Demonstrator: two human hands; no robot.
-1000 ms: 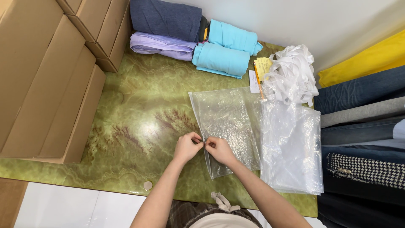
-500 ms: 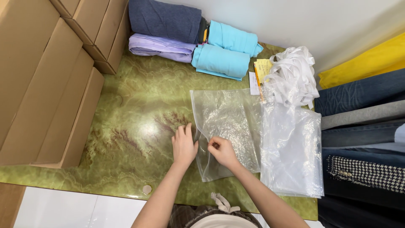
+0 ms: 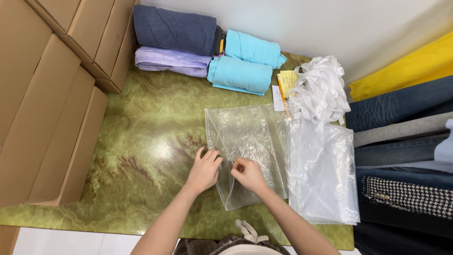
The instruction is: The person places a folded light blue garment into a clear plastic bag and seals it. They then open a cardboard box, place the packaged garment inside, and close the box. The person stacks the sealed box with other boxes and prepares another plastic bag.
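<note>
Centrally, a clear plastic bag (image 3: 247, 151) lies flat on the green marbled tabletop (image 3: 141, 141). Left hand (image 3: 204, 171): fingers curled, pinching the bag's left edge near its lower corner. Right hand (image 3: 248, 174): loosely fisted, knuckles up, gripping a fold of the same bag just beside the left hand; the two hands are close but apart. Just right of the bag, a stack of further clear bags (image 3: 323, 174), touching or overlapping its right edge. Above the stack, a heap of white ribbon (image 3: 321, 87). Far edge: rolled fabrics in dark blue (image 3: 174, 30), lilac (image 3: 172, 61) and turquoise (image 3: 243, 63). Left: cardboard boxes (image 3: 42, 108). Right: folded textiles (image 3: 401, 141) in yellow, blue, grey and houndstooth.
</note>
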